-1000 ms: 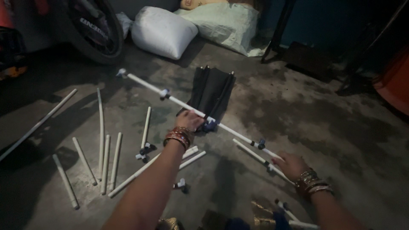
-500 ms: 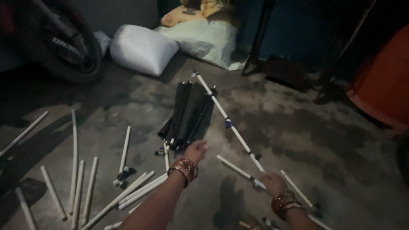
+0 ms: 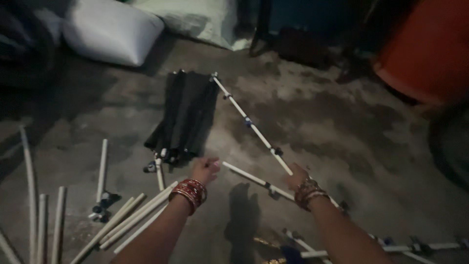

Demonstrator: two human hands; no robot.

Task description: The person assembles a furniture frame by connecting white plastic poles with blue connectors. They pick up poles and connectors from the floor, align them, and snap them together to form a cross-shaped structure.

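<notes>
Both hands outstretched: right (image 3: pixel 296 176) gripping long white rod (image 3: pixel 254 131), left (image 3: pixel 205 168) loosely curled, empty.

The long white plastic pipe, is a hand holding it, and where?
The right hand rests on the long white plastic pipe near its middle; a full grip cannot be told. The left hand looks loosely closed, holding nothing visible.

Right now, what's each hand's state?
Left hand: loosely curled, holding nothing, above the floor near the black bundle.
Right hand: closed on the long white rod.
</notes>
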